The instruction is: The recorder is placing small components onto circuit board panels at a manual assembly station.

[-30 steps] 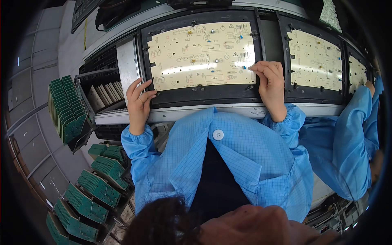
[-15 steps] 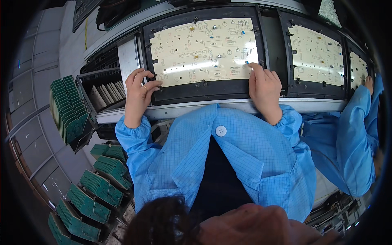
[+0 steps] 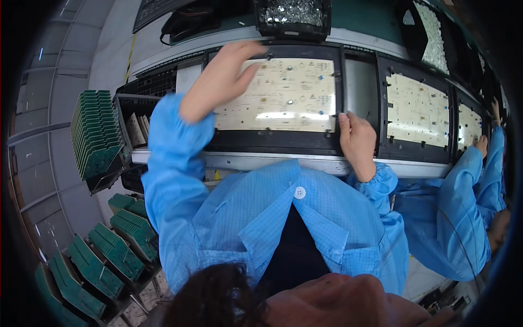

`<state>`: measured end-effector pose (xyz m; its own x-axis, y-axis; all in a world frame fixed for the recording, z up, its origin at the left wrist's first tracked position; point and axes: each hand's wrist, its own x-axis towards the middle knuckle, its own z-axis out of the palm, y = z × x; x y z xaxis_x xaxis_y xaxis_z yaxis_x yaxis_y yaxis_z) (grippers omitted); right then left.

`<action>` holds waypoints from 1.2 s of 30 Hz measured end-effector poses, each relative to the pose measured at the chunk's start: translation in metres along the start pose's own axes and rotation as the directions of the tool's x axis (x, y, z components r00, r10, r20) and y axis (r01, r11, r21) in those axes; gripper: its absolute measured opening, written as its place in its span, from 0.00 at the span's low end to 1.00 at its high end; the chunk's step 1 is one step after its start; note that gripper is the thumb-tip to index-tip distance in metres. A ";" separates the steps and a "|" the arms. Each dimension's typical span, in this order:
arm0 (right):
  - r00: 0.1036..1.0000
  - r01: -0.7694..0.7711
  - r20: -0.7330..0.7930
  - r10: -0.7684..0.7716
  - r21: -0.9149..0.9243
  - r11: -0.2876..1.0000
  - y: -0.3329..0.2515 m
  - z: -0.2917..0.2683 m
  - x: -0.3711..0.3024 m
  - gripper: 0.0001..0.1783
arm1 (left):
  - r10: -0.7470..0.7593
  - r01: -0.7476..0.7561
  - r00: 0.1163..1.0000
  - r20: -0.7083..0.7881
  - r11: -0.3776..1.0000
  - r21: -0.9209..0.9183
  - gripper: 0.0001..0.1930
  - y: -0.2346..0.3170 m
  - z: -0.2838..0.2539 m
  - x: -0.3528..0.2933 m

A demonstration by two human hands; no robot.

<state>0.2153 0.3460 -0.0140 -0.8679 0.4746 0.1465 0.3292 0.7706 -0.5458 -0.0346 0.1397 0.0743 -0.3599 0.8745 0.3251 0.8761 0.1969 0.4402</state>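
A cream printed circuit board with small components lies in a black carrier frame in front of me. My left hand is raised over the board's upper left part, slightly blurred. Its fingers stretch toward the frame's far edge with the thumb apart, and nothing shows in them. At the frame's lower right corner is my right hand, thumb and curled fingers closed on the frame's edge. The left hand and forearm hide the board's left part.
Another framed board sits to the right on the metal rail, near a co-worker's hand. A black bin of shiny small parts stands beyond my frame. Racks of green boards are at left.
My left hand has left the frame's near left corner and moved up over the board. The right hand has shifted from the board to the frame's right edge. The view has tilted farther out.
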 end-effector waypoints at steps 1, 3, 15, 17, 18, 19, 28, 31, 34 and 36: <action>0.999 0.021 0.029 -0.023 0.062 0.998 -0.003 0.001 0.001 0.21 | 0.001 -0.002 1.000 0.031 0.999 0.043 0.15 -0.010 0.007 0.023; 0.997 -0.037 0.070 0.028 0.139 0.990 0.004 0.011 0.004 0.22 | 0.016 -0.023 0.999 0.048 0.987 0.159 0.16 -0.042 0.042 0.080; 0.981 -0.195 0.107 0.163 0.473 0.859 0.021 0.010 0.006 0.26 | -0.135 0.135 0.989 0.065 0.991 -0.006 0.13 -0.112 0.110 0.189; 0.989 -0.151 0.073 0.132 0.455 0.878 0.019 0.009 0.008 0.23 | -0.141 0.144 0.987 0.074 0.989 -0.033 0.12 -0.110 0.100 0.180; 0.989 -0.148 0.077 0.127 0.460 0.875 0.018 0.008 0.008 0.23 | -0.129 0.130 0.991 0.024 0.989 -0.067 0.10 -0.111 0.097 0.175; 0.989 -0.145 0.078 0.122 0.453 0.880 0.017 0.007 0.008 0.23 | -0.116 0.113 0.993 -0.026 0.989 -0.099 0.08 -0.111 0.094 0.171; 0.983 -0.185 0.105 0.152 0.504 0.844 0.022 0.009 0.001 0.26 | -0.342 0.310 0.937 -0.076 0.910 -0.275 0.05 -0.055 0.067 0.151; 0.981 -0.192 0.106 0.160 0.512 0.837 0.020 0.010 0.002 0.26 | -0.356 0.353 0.933 0.050 0.882 -0.313 0.07 -0.032 0.053 0.126; 0.982 -0.191 0.094 0.166 0.528 0.827 0.020 0.013 0.003 0.26 | -0.289 0.402 0.867 0.405 0.887 -0.226 0.11 -0.007 0.054 0.094; 0.985 -0.171 0.061 0.163 0.516 0.840 0.017 0.012 0.006 0.26 | -0.316 0.489 0.810 0.494 0.829 -0.272 0.10 -0.004 0.069 0.070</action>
<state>0.2114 0.3572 -0.0323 -0.8239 0.5667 0.0051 0.2327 0.3465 -0.9088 -0.0408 0.2305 0.0371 -0.4096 0.8651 -0.2895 0.4625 0.4705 0.7515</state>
